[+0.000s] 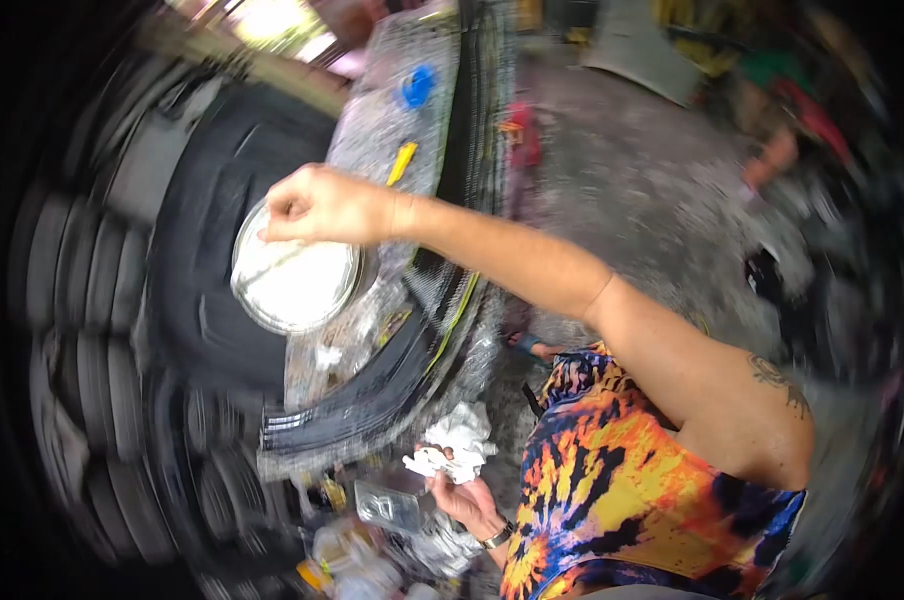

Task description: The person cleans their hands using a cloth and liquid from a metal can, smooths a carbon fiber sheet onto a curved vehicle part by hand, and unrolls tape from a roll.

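Note:
My right hand (322, 208) reaches across with its fingers curled closed at the rim of a round metal tin (302, 285). The tin's pale top shines brightly, and whatever the fingers may pinch is hidden. Lower down, my left hand (462, 498) is closed around a crumpled white cloth or wad of paper (457, 445). A dark band circles that wrist. Beyond my right hand, a yellow flat tool (402, 163) and a blue round object (417, 87) lie on a long, plastic-covered surface (377, 120).
Dark tires (82, 265) appear stacked along the left. A curved black panel (362, 395) edges the covered surface. Below are a clear plastic box (387, 507) and crumpled plastic bags (347, 560). A blurred person (782, 120) is at upper right, over the grey floor (622, 160).

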Demonstrator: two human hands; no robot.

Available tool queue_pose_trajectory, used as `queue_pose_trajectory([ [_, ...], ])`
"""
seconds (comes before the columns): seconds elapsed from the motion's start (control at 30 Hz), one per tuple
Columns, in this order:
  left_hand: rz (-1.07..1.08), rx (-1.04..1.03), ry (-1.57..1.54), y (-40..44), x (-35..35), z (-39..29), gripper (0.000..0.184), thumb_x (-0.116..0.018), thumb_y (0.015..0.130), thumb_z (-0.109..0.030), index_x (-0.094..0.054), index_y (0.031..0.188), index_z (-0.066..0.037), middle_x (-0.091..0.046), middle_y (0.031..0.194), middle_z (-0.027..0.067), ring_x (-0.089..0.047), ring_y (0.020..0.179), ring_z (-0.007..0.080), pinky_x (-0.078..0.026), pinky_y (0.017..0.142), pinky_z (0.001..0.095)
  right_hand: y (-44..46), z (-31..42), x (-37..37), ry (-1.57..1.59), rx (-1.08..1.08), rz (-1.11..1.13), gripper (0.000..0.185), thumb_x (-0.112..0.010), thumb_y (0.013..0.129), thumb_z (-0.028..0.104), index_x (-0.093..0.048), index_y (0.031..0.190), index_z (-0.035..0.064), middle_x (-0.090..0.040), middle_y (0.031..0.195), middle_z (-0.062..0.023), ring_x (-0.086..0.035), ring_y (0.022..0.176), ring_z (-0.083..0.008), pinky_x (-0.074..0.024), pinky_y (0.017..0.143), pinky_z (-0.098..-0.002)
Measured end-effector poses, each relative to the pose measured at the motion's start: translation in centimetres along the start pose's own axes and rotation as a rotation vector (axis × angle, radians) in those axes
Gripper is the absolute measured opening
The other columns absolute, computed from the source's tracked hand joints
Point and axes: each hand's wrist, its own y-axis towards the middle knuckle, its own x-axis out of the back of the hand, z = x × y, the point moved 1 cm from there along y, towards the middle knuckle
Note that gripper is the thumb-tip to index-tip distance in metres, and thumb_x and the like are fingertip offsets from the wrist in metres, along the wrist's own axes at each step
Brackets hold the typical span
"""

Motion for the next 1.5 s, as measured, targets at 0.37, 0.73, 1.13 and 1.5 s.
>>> queue_pose_trajectory([
  [0.37,0.459,0.497,0.710,16.1,-5.1,10.8,0.020,-0.061,0.094,-0.014,-0.058,0.111,-0.003,-0.067,0.094,0.0065,-0.063,0.073,0.0138,-0.052,0.061,0.0289,-32.2,0.5,8.7,-0.619,-0.600,-0.444,0.038,-0.061,0.089,0.036,-0.061,0.079,-0.0007,-0.061,0.070,-0.0151,-0.058,0.063,-0.0248,-0.0434,0.062,-0.0415],
  [0.73,0.947,0.476,1.455,27.5,-9.9,28.7,0.007,-0.061,0.087,-0.001,-0.063,0.080,0.000,-0.060,0.063,0.0037,-0.051,0.046,0.0094,-0.038,0.041,0.0264,-66.2,-9.7,12.9,-0.282,-1.162,-1.284,0.036,-0.068,0.087,0.033,-0.063,0.100,-0.0003,-0.069,0.082,-0.0125,-0.065,0.064,-0.0172,-0.0485,0.063,-0.0347],
  [1.13,0.623,0.093,2.200,29.2,-2.6,35.9,0.020,-0.065,0.082,-0.013,-0.066,0.091,0.004,-0.065,0.079,0.0090,-0.060,0.059,0.0188,-0.047,0.050,0.0362,-76.0,-22.2,33.6,0.111,-1.042,-1.546,0.035,-0.071,0.079,0.029,-0.063,0.092,-0.0029,-0.065,0.068,-0.0090,-0.065,0.060,-0.0166,-0.0515,0.058,-0.0326],
  [1.5,0.508,-0.037,1.873,41.8,-25.0,57.1,0.027,-0.061,0.085,-0.020,-0.066,0.077,0.006,-0.065,0.065,0.0153,-0.065,0.058,0.0219,-0.047,0.051,0.0390,-71.9,-30.4,63.2,0.172,-0.879,-1.540,0.022,-0.070,0.083,0.017,-0.066,0.094,-0.0019,-0.065,0.081,-0.0063,-0.062,0.066,-0.0154,-0.0504,0.061,-0.0290],
])
